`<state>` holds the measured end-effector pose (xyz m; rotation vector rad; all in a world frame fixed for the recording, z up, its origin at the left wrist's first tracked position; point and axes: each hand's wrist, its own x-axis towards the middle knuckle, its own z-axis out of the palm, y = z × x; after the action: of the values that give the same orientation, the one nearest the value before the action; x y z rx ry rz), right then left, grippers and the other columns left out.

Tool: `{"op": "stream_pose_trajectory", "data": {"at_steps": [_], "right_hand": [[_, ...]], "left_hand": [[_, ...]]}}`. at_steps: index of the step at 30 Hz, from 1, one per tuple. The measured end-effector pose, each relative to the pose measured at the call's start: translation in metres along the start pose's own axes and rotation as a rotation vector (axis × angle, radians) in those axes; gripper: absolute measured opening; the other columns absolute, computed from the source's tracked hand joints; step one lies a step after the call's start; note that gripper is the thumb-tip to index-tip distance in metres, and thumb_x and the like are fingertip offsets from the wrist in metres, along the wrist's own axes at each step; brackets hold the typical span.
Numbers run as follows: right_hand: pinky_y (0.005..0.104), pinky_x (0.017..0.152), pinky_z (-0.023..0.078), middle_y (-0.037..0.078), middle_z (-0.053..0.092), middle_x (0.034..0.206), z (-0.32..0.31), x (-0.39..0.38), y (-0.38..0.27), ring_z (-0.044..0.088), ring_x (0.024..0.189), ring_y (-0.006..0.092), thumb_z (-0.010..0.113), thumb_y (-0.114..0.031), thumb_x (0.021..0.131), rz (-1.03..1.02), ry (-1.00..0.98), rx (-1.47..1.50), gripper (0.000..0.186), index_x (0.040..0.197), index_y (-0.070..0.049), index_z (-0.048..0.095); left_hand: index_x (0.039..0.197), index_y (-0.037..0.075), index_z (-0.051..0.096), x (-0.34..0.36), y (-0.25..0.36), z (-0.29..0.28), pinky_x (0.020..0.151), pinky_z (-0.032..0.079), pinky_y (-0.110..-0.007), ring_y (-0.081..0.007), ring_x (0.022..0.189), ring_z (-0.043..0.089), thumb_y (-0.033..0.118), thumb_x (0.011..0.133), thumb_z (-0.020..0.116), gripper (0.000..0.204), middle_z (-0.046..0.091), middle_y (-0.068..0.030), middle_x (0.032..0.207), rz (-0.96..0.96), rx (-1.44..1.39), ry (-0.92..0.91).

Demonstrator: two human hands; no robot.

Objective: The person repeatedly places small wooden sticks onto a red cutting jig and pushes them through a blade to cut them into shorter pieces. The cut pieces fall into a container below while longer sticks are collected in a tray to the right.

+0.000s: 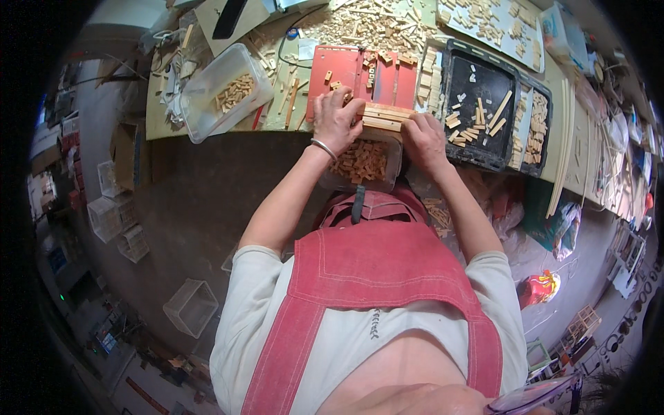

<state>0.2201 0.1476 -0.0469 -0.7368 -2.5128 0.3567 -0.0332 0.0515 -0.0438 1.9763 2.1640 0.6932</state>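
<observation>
My left hand [335,123] is closed around the left end of some light wooden strips [384,117], which lie side by side along the near edge of a red board [339,66]. My right hand [424,140] grips their right end with bent fingers. Small wooden blocks [387,58] lie on the red board beyond the strips, near slots in its surface. Just below the strips stands a clear plastic tub [330,181] full of small wooden blocks [361,160]. My fingertips are partly hidden, so how many strips each hand holds is unclear.
A clear bin [196,104] with wooden pieces stands on the table at left. At right is a black tray [477,63] holding sticks and blocks. Wood scraps [366,24] cover the table's far side. Long thin strips [561,149] hang over the right edge. Crates [191,308] sit on the floor.
</observation>
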Motion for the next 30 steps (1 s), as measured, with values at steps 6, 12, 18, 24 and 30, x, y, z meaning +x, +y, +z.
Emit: {"op": "stream_pose_trajectory", "data": {"at_steps": [6, 12, 18, 24, 30], "right_hand": [[0.0434, 0.086, 0.053, 0.010, 0.067, 0.100, -0.002, -0.002, -0.002, 0.066, 0.098, 0.0319, 0.079, -0.006, 0.082, 0.013, 0.017, 0.056, 0.020, 0.097, -0.007, 0.066], [0.0439, 0.085, 0.055, 0.013, 0.068, 0.102, -0.039, 0.018, 0.007, 0.066, 0.097, 0.0345, 0.078, 0.003, 0.079, 0.003, 0.032, 0.138, 0.023, 0.095, -0.005, 0.065], [0.0471, 0.085, 0.053, 0.014, 0.064, 0.096, -0.028, 0.038, 0.030, 0.063, 0.096, 0.0360, 0.077, -0.002, 0.080, 0.028, -0.062, 0.150, 0.020, 0.094, -0.005, 0.063], [0.0452, 0.083, 0.054, 0.012, 0.064, 0.093, 0.006, 0.050, 0.032, 0.063, 0.094, 0.0345, 0.078, -0.006, 0.083, 0.074, -0.155, 0.175, 0.017, 0.094, -0.006, 0.066], [0.0446, 0.085, 0.054, 0.012, 0.065, 0.097, 0.016, 0.056, 0.037, 0.063, 0.097, 0.0347, 0.079, -0.009, 0.083, 0.112, -0.213, 0.213, 0.016, 0.095, -0.008, 0.069]], "left_hand": [[0.116, 0.020, 0.073, 0.002, 0.003, -0.002, 0.117, 0.034, -0.055, -0.0317, 0.132, 0.054, 0.021, 0.081, 0.086, 0.037, 0.057, -0.0081, 0.135, 0.011, -0.024, 0.026], [0.112, 0.018, 0.073, -0.003, 0.004, -0.001, 0.112, 0.038, -0.051, -0.0308, 0.129, 0.057, 0.013, 0.080, 0.084, 0.034, 0.061, -0.0072, 0.130, 0.071, -0.029, 0.095], [0.106, 0.016, 0.071, -0.002, 0.004, -0.008, 0.113, 0.037, -0.052, -0.0284, 0.127, 0.059, 0.014, 0.089, 0.078, 0.019, 0.063, -0.0053, 0.127, 0.124, -0.075, 0.046], [0.110, 0.015, 0.073, -0.005, 0.005, -0.010, 0.110, 0.040, -0.048, -0.0276, 0.129, 0.061, 0.009, 0.087, 0.079, 0.025, 0.067, -0.0042, 0.124, 0.174, -0.026, 0.069], [0.109, 0.015, 0.073, -0.007, 0.007, -0.010, 0.113, 0.038, -0.049, -0.0264, 0.132, 0.060, 0.011, 0.089, 0.079, 0.022, 0.068, -0.0034, 0.129, 0.187, 0.022, 0.071]]}}
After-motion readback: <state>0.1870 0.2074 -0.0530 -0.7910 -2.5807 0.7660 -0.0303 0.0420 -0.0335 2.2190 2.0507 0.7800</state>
